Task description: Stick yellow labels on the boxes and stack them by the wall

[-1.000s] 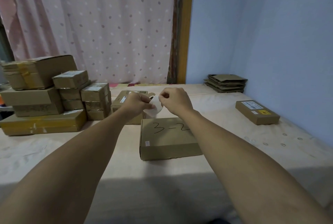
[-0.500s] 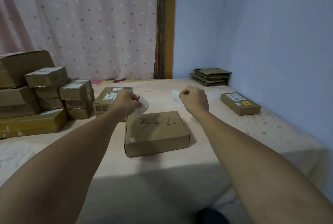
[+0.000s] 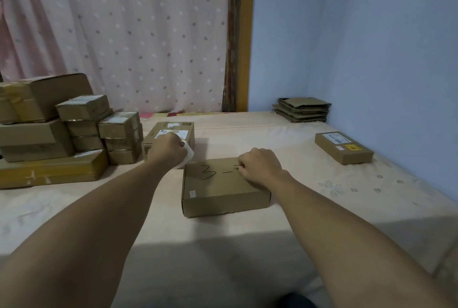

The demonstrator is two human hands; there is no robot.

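A flat brown cardboard box (image 3: 224,185) with "3-" handwritten in black marker on its lid lies on the pale peach cloth-covered surface (image 3: 309,154), and everything else is placed here from that box. The right hand (image 3: 260,165) rests on the box's far right corner with its fingers curled tight, knuckles pressed to the lid and covering the end of the writing; whether a yellow label sits under the fingers cannot be told, since nothing yellow shows there. The left hand (image 3: 167,150) hovers just beyond the box's far left corner, closed around a curled strip of white backing paper (image 3: 187,156) that hangs from the fist.

Just behind that hand stands a smaller brown carton with white printed stickers (image 3: 171,137). Well to the left of the marked box is a pile of brown cardboard boxes (image 3: 64,134), several bound in yellowish tape, stacked in tiers. Well to the right, near the light blue wall (image 3: 371,47), lies a flat brown box bearing a small yellow label (image 3: 344,147) at its near right corner. Farther back along the same wall sits a heap of flattened cardboard sheets (image 3: 302,109). Behind everything hangs a pink dotted curtain (image 3: 124,34).
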